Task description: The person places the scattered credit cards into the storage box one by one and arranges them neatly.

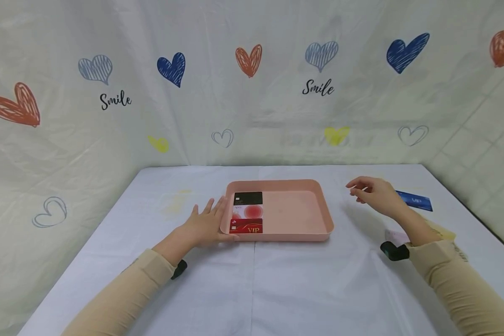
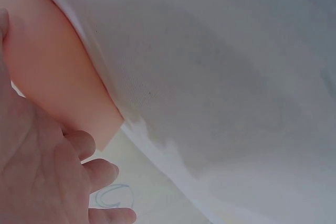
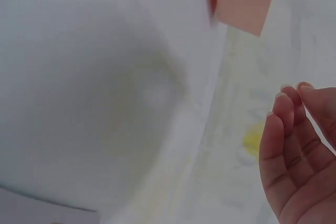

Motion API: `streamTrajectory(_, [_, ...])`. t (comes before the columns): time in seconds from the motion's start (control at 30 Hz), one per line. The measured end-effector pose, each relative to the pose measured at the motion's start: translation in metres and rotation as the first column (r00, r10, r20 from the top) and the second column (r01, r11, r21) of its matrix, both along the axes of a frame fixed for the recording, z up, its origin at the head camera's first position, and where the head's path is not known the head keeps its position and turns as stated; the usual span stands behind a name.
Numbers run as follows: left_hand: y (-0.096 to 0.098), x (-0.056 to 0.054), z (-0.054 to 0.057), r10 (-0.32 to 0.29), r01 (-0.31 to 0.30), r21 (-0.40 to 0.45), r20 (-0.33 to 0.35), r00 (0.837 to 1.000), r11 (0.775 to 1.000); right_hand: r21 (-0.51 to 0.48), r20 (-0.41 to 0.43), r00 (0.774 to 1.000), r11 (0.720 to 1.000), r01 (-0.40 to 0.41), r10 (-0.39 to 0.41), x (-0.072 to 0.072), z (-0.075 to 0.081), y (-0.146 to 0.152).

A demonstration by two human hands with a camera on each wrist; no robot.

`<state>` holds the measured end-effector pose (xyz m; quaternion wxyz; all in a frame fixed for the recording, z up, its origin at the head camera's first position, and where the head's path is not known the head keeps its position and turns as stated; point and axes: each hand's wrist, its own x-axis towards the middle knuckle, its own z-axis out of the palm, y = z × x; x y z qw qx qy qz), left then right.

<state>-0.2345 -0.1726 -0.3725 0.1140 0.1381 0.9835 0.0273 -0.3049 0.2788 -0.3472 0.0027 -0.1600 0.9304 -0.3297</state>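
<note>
Steadying, apparently: the tray is touched by the left hand, fingers spread.
Nothing visible is held by the right hand, fingers loosely bent.

Right hand hides left end of blue rectangular card; beige fabric sleeve partly covers flat yellow item. Pink rectangular tray cropped in both wrist views.

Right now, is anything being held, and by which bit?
Nothing: the left hand touches the left end of the pink tray; the right hand is empty.
</note>
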Motion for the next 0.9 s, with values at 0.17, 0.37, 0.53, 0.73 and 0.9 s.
streamTrajectory(0.17, [0.001,0.000,0.000,0.002,-0.002,0.000,-0.006,1.000,1.000,0.020,-0.001,0.999,0.999,0.043,-0.043,-0.001,0.001,0.014])
streamTrajectory(0.37, [0.003,0.000,0.001,0.006,-0.006,-0.001,-0.005,1.000,1.000,0.018,-0.024,0.996,0.996,0.091,-0.090,0.001,0.003,0.034])
streamTrajectory(0.53, [0.004,-0.001,0.002,0.005,-0.005,-0.002,-0.002,1.000,1.000,-0.010,-0.068,0.988,0.990,0.139,-0.139,0.003,0.004,0.056])
streamTrajectory(0.73, [0.004,0.000,0.004,0.012,-0.012,-0.014,0.001,1.000,1.000,-0.027,-0.062,0.981,0.982,0.185,-0.186,0.002,0.002,0.078])
streamTrajectory(0.9, [0.005,0.001,0.007,0.009,-0.009,-0.013,0.006,1.000,1.000,0.011,-0.030,0.974,0.974,0.226,-0.226,0.000,0.000,0.092])
